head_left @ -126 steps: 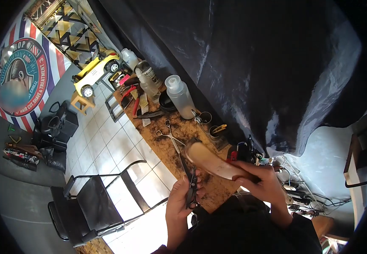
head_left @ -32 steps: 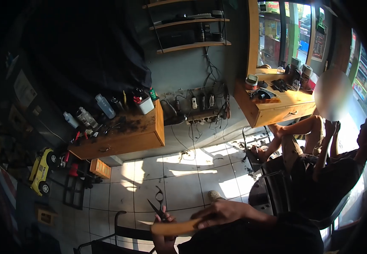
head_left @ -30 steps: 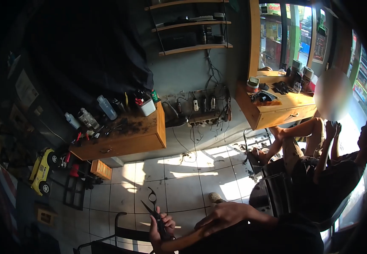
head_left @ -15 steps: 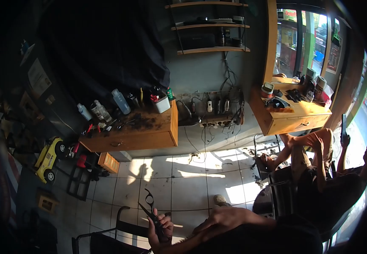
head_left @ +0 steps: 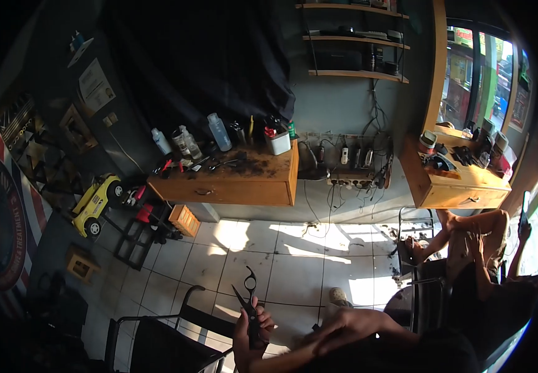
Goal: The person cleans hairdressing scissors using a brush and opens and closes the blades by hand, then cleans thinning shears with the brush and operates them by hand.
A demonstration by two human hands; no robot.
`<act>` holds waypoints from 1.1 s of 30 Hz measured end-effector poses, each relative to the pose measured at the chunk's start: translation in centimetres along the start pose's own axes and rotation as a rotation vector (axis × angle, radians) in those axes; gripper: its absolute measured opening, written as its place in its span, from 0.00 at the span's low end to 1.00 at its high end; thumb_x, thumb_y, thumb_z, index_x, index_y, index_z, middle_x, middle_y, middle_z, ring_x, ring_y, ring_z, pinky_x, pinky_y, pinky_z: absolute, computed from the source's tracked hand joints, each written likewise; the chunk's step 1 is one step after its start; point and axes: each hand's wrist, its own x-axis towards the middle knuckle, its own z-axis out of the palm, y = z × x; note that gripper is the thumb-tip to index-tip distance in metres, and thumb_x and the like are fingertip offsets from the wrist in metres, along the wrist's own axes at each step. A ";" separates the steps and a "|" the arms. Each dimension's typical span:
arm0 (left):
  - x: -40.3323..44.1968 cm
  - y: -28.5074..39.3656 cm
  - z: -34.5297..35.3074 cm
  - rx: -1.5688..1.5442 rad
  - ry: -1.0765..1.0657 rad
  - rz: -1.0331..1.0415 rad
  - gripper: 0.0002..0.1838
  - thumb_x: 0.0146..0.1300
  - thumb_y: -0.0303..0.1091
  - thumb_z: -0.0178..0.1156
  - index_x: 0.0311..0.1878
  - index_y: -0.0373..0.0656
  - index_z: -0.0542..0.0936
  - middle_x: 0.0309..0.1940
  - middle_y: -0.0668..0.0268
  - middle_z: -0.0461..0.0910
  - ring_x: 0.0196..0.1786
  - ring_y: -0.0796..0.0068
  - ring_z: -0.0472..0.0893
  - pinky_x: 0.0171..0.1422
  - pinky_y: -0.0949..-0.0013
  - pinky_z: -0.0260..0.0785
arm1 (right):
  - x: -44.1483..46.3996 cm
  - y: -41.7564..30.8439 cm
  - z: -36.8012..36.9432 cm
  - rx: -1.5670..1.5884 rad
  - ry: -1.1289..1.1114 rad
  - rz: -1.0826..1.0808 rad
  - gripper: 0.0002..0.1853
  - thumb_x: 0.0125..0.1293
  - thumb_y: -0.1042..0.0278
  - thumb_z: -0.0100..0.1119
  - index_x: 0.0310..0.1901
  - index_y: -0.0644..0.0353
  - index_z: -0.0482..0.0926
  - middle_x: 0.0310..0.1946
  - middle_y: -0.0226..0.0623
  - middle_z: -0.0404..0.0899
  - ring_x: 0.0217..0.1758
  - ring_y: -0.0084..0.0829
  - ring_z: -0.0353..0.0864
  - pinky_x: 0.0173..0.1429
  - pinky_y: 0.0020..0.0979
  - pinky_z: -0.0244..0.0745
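My left hand (head_left: 243, 332) is closed around a pair of black scissors (head_left: 253, 313). One finger ring and a pointed blade stick up above the fingers. My right hand (head_left: 357, 321) lies across my left forearm (head_left: 287, 360), bent at the wrist. Its fingers stretch down and left in shadow, so the fingertips are hard to see; I make out nothing held in it. Just left of the scissors is a black metal-framed chair (head_left: 185, 326). Beyond my right hand, a shoe (head_left: 337, 294) shows on the tiled floor (head_left: 244, 264).
A wooden drawer counter (head_left: 232, 191) carries bottles (head_left: 219, 132), a white container (head_left: 278, 144) and hair clippings. Clippers (head_left: 345, 155) and cables hang on the wall. On the right a seated person (head_left: 477, 248) is beside a second counter (head_left: 461, 194). A yellow toy car (head_left: 95, 204) stands left.
The view has swung left, so the room appears shifted right. My left hand still grips the scissors, and my right hand stays over the left forearm.
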 end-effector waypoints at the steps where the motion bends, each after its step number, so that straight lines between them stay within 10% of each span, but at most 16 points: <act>1: -0.2 0.1 0.0 0.010 0.084 -0.016 0.28 0.69 0.45 0.53 0.66 0.38 0.64 0.38 0.65 0.69 0.38 0.75 0.66 0.42 0.71 0.62 | 0.6 -1.2 -0.4 -0.010 0.211 -0.013 0.21 0.64 0.58 0.62 0.56 0.59 0.77 0.42 0.44 0.84 0.43 0.40 0.85 0.48 0.34 0.79; 6: -0.3 -0.4 0.6 0.232 -0.035 -0.086 0.16 0.70 0.42 0.53 0.51 0.40 0.69 0.36 0.65 0.69 0.39 0.75 0.67 0.44 0.71 0.63 | 2.5 -2.1 -0.6 -0.145 0.750 0.251 0.20 0.64 0.59 0.62 0.54 0.62 0.78 0.38 0.45 0.85 0.40 0.38 0.86 0.45 0.34 0.81; 13: -0.7 0.7 0.2 0.007 -0.060 0.076 0.27 0.69 0.44 0.55 0.62 0.35 0.67 0.37 0.67 0.67 0.39 0.76 0.65 0.43 0.74 0.59 | 0.6 1.1 2.2 0.002 0.039 0.032 0.24 0.62 0.57 0.65 0.57 0.58 0.77 0.45 0.43 0.83 0.46 0.38 0.85 0.52 0.32 0.78; 21: -1.8 -0.7 -1.1 0.267 0.050 0.082 0.19 0.69 0.44 0.54 0.52 0.37 0.71 0.37 0.64 0.73 0.38 0.74 0.72 0.43 0.70 0.65 | 3.6 0.2 1.5 -0.243 0.698 0.077 0.26 0.68 0.55 0.57 0.63 0.57 0.67 0.38 0.47 0.82 0.38 0.44 0.85 0.47 0.36 0.80; 24: -1.6 0.5 -1.5 0.306 0.274 0.078 0.30 0.66 0.47 0.58 0.66 0.45 0.65 0.36 0.65 0.71 0.38 0.75 0.69 0.40 0.73 0.64 | 3.1 0.8 3.1 -0.264 0.324 0.141 0.23 0.68 0.61 0.57 0.62 0.60 0.70 0.42 0.50 0.82 0.41 0.45 0.84 0.47 0.37 0.79; 28: -0.5 2.0 -3.1 -0.055 -0.017 0.158 0.32 0.66 0.49 0.57 0.69 0.48 0.61 0.36 0.66 0.71 0.37 0.76 0.69 0.41 0.73 0.64 | 2.7 0.3 4.1 -0.200 0.107 0.234 0.24 0.68 0.58 0.56 0.61 0.58 0.66 0.35 0.49 0.82 0.37 0.47 0.84 0.44 0.40 0.80; 31: -1.5 2.7 -0.9 0.200 0.105 -0.013 0.25 0.68 0.46 0.55 0.63 0.42 0.66 0.36 0.65 0.73 0.35 0.75 0.71 0.39 0.72 0.66 | 2.7 0.1 3.5 -0.227 0.279 0.269 0.24 0.69 0.57 0.55 0.61 0.59 0.65 0.34 0.47 0.81 0.37 0.48 0.84 0.43 0.41 0.79; 32: -1.8 0.1 -0.7 0.922 0.218 0.446 0.21 0.70 0.43 0.54 0.59 0.39 0.68 0.37 0.63 0.74 0.35 0.74 0.73 0.39 0.72 0.67 | 2.8 0.0 3.4 -0.255 0.447 0.288 0.24 0.69 0.57 0.55 0.60 0.60 0.65 0.34 0.47 0.81 0.38 0.47 0.83 0.43 0.40 0.78; 33: -2.1 -0.4 -0.6 0.641 0.235 0.318 0.21 0.70 0.42 0.53 0.58 0.38 0.68 0.37 0.63 0.74 0.36 0.74 0.73 0.39 0.72 0.67 | 3.2 -0.4 2.8 -0.226 0.524 0.363 0.24 0.69 0.55 0.54 0.60 0.60 0.65 0.32 0.49 0.81 0.34 0.49 0.83 0.39 0.40 0.80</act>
